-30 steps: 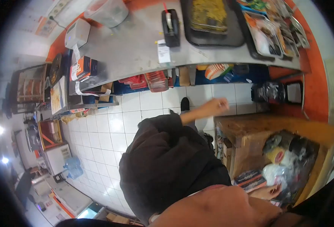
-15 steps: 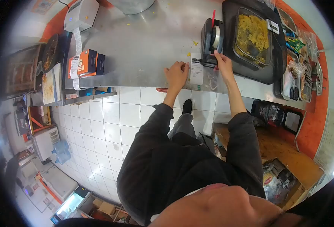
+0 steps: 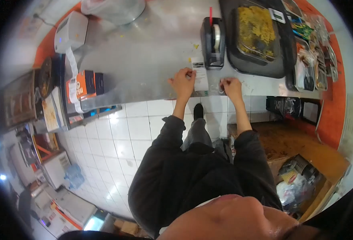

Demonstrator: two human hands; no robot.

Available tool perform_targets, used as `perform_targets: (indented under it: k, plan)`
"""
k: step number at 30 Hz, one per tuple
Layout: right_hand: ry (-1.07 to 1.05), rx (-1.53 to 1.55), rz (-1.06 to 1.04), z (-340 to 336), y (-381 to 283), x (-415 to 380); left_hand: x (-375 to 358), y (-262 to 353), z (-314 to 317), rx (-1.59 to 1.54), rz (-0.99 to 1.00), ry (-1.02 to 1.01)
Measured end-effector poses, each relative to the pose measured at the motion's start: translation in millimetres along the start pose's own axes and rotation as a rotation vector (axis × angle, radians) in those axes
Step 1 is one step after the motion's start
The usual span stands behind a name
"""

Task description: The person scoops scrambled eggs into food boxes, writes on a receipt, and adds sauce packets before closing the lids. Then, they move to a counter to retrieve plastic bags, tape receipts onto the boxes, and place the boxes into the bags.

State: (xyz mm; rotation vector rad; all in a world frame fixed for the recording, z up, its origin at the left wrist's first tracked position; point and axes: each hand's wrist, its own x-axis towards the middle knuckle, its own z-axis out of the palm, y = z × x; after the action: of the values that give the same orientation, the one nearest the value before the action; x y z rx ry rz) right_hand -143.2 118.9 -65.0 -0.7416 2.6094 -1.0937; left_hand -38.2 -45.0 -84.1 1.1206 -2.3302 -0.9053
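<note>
A printed paper receipt (image 3: 201, 82) lies at the front edge of the steel table. My left hand (image 3: 183, 83) has its fingers curled together at the receipt's left edge. To the right of the paper, my right hand (image 3: 232, 88) is closed in a pinch. Something thin and pale shows at its fingertips, too small to name. Clear plastic (image 3: 214, 89) lies between the receipt and this hand. Just behind stands a black tape dispenser (image 3: 208, 52) with a roll of tape and a red stick upright in it.
A clear container of yellow food (image 3: 256, 30) sits on a black tray (image 3: 240, 69) at the right, near several packed trays (image 3: 304, 72). On the left are a white label printer (image 3: 70, 32) with a paper strip and an orange box (image 3: 80, 84). A large tub (image 3: 116, 10) stands at the back.
My right hand has left the tape dispenser and come down to the table's front edge. My left hand has shifted onto the receipt's edge. The whole view has shifted slightly.
</note>
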Motion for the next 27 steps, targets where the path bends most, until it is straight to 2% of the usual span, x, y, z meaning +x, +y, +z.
perform_targets:
  k: [1, 2, 3, 5, 7, 8, 10, 11, 13, 14, 16, 17, 18, 19, 20, 21, 22, 23, 24, 26, 27]
  plan:
    - [0.008, 0.161, 0.075, -0.9, 16.7, -17.6, 3.0, -2.2, -1.2, -0.008, 0.038, -0.002]
    - [0.020, 0.321, 0.141, -7.4, 27.7, -31.6, 4.1, -3.7, -2.6, -0.159, 0.033, 0.018]
    - [0.019, 0.348, 0.222, -24.4, 27.1, -50.2, -1.2, -1.6, -4.0, -0.309, 0.025, 0.016]
    - [0.099, 0.376, 0.346, -67.6, 26.8, -96.2, -20.8, 32.1, -11.4, -0.211, 0.288, 0.249]
    - [0.022, 0.744, 0.421, -108.3, 35.7, -149.5, -47.3, 84.7, -30.5, -0.309, 0.336, 0.009]
    - [0.132, 0.740, 0.448, -125.4, 43.8, -177.8, -63.9, 108.7, -26.9, -0.356, 0.403, -0.065]
    - [0.134, 0.629, 0.496, -156.6, 58.0, -246.4, -108.3, 155.8, -11.8, -0.542, 0.517, -0.202]
    - [0.164, 0.551, 0.592, -173.9, 56.7, -281.0, -132.4, 179.1, -2.1, -0.597, 0.588, -0.298]
    - [0.264, 0.571, 0.637, -200.5, 56.6, -355.1, -187.5, 222.9, 18.2, -0.461, 0.811, -0.515]
    - [0.316, 0.600, 0.669, -208.3, 60.0, -393.9, -219.6, 247.0, 18.7, -0.420, 0.814, -0.769]
    - [0.507, 0.523, 0.725, -220.9, 67.7, -464.5, -284.4, 250.9, 73.1, -0.363, 1.006, -0.889]
    - [0.633, 0.464, 0.749, -231.7, 67.6, -499.1, -324.2, 262.3, 86.4, -0.440, 1.049, -1.020]
    - [0.852, 0.407, 0.695, -232.5, 76.4, -534.0, -361.5, 267.5, 89.7, -0.487, 1.085, -1.153]
    - [0.973, 0.362, 0.778, -238.3, 86.0, -569.6, -402.0, 286.4, 74.4, -0.414, 1.113, -1.289]
    - [1.162, 0.406, 0.783, -239.5, 99.1, -608.0, -438.9, 292.7, 69.6, -0.570, 1.123, -1.411]
    - [1.390, 0.301, 0.826, -254.1, 94.2, -631.2, -477.9, 307.6, 52.8, -0.603, 1.017, -1.556]
    - [1.620, 0.204, 0.781, -245.7, 135.3, -672.1, -515.7, 304.6, 68.7, -0.741, 0.826, -1.783]
    - [1.763, 0.017, 0.807, -257.0, 145.9, -698.5, -545.3, 316.6, 57.8, -0.727, 0.820, -1.910]
    - [1.885, -0.189, 0.823, -269.3, 155.1, -722.4, -570.3, 328.3, 51.5, -0.697, 0.909, -1.991]
    - [1.959, -0.149, 0.899, -261.4, 200.0, -769.1, -615.1, 345.8, 50.2, -0.647, 0.966, -2.129]
    - [2.020, -0.096, 0.959, -256.4, 216.9, -783.9, -638.4, 350.3, 59.9, -0.644, 0.968, -2.136]
